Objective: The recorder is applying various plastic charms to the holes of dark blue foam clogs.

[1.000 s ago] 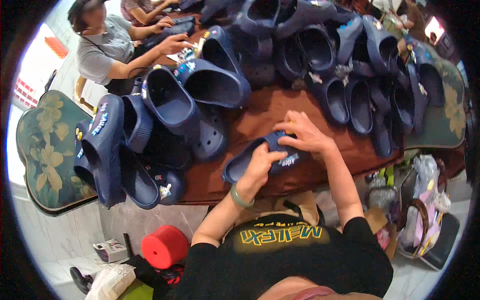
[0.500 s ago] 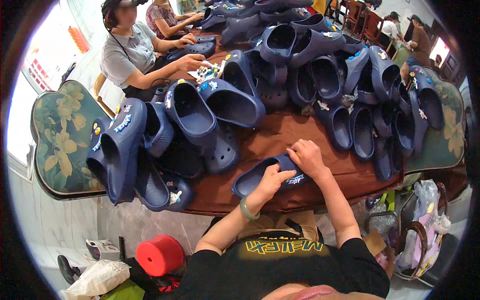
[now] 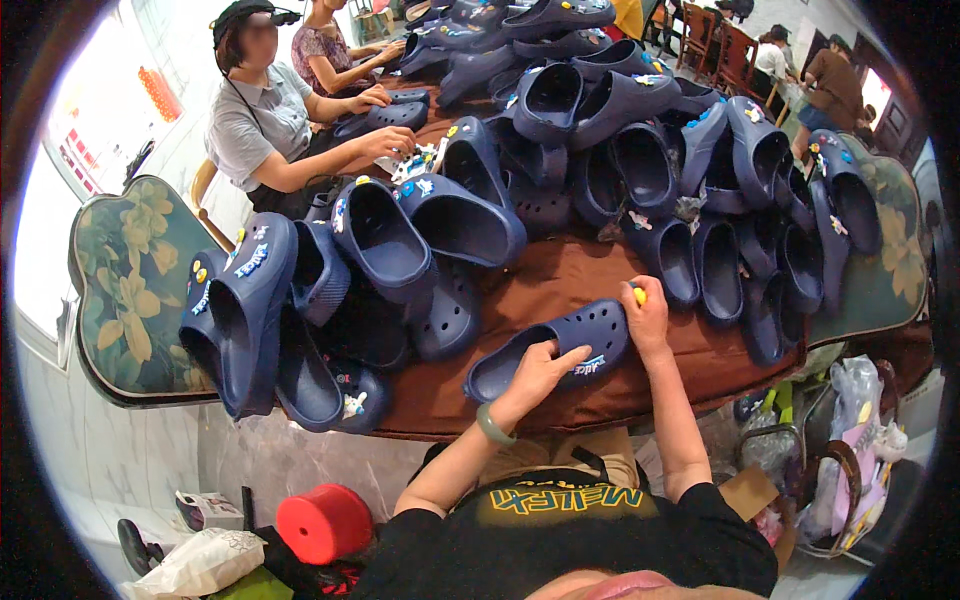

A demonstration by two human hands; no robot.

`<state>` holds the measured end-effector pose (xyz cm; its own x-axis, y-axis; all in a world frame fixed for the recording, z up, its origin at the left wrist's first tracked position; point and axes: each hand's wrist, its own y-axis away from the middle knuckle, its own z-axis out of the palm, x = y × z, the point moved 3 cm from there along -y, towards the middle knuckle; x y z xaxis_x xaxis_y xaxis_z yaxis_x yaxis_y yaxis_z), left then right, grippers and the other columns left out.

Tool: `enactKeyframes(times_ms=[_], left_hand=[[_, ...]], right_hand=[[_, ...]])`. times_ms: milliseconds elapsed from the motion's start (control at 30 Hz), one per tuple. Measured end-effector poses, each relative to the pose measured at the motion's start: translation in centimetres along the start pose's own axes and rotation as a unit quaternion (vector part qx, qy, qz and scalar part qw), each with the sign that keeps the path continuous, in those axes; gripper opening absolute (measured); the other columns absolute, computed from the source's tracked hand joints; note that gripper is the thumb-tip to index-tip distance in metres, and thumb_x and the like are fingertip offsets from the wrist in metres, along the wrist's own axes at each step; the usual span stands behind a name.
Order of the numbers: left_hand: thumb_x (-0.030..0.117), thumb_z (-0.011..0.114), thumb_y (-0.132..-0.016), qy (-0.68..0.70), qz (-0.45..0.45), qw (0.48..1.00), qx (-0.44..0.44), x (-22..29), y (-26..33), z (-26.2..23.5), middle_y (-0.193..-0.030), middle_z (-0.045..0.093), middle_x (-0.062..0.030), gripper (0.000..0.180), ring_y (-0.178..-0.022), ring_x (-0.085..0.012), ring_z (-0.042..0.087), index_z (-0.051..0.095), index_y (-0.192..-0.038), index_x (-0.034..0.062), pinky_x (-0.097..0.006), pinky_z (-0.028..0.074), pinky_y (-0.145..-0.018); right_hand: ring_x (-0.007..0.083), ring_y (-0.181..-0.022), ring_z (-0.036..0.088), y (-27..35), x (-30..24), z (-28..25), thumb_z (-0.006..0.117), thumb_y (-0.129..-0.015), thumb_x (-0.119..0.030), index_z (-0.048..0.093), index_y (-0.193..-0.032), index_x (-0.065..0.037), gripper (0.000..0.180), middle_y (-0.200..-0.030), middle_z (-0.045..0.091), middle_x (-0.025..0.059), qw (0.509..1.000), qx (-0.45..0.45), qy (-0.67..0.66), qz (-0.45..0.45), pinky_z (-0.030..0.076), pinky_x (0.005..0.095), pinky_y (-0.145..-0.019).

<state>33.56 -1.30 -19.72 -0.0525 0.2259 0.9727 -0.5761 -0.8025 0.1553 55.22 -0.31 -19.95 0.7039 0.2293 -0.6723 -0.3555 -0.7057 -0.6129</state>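
Note:
A navy clog [image 3: 588, 328] with holes in its upper lies on the brown cloth [image 3: 560, 280] before me, toe to the right. My left hand [image 3: 540, 376] grips its side, fingers inside the opening and thumb outside, by a blue-and-white letter charm [image 3: 586, 367]. Just past the toe, my right hand [image 3: 648, 320] is closed around a small yellow piece [image 3: 640, 296]; most of it is hidden, so its kind does not show. More navy clogs, some carrying charms, crowd the table: a left group [image 3: 380, 235] and a right group [image 3: 680, 255].
Two people sit at the table's far left, the nearer one's hand [image 3: 388, 142] over a heap of charms [image 3: 420, 165]. A red stool [image 3: 325, 523] and a white bag [image 3: 205, 560] are on the floor at left; bags [image 3: 850, 460] stand at right.
My right hand has moved off the clog's toe to the right, and the yellow piece now shows in it. My left hand keeps its hold on the clog.

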Motion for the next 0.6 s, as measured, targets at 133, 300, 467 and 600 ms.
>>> enactKeyframes(times_ms=[133,300,467,600], left_hand=[[0.019,0.070,-0.088,-0.032,0.028,0.999,0.011,-0.2,0.5,-0.3,-0.100,0.069,-0.0038,0.033,-0.087,-0.0096,0.060,0.067,-0.111,-0.0047,-0.026,0.049,-0.081],[0.017,0.071,-0.087,-0.013,0.023,1.000,0.004,-0.2,0.7,-0.4,-0.099,0.069,-0.0045,0.033,-0.087,-0.0097,0.060,0.067,-0.110,-0.0052,-0.025,0.049,-0.082],[0.018,0.071,-0.087,-0.011,0.024,1.000,0.009,-0.5,0.6,-0.4,-0.098,0.069,-0.0028,0.032,-0.086,-0.0079,0.059,0.068,-0.109,-0.0042,-0.024,0.048,-0.080],[0.019,0.071,-0.087,-0.009,0.023,1.000,0.012,-1.0,0.5,-0.7,-0.096,0.068,-0.0018,0.030,-0.085,-0.0072,0.059,0.068,-0.106,-0.0040,-0.024,0.048,-0.077]], right_hand=[[0.0312,-0.095,0.057,1.0,3.7,-0.5,0.070,-0.082,-0.014,0.060,-0.098,-0.005,0.022,-0.097,0.058,0.0129,0.990,-0.059,0.108,0.071,0.046,0.0404,-0.082],[0.0333,-0.101,0.053,0.9,1.6,-0.9,0.069,-0.080,-0.010,0.061,-0.106,-0.006,0.027,-0.108,0.058,0.0120,0.982,-0.008,0.168,-0.089,0.042,0.0435,-0.089],[0.0311,-0.095,0.054,3.0,-4.9,-2.7,0.068,-0.079,-0.003,0.064,-0.095,-0.004,0.017,-0.100,0.058,0.0124,0.990,-0.021,0.038,-0.136,0.044,0.0407,-0.085],[0.0311,-0.097,0.053,6.1,-8.9,-2.4,0.082,-0.067,-0.014,0.065,-0.101,-0.006,0.039,-0.101,0.056,0.0108,0.974,-0.164,-0.020,-0.157,0.045,0.0416,-0.086]])
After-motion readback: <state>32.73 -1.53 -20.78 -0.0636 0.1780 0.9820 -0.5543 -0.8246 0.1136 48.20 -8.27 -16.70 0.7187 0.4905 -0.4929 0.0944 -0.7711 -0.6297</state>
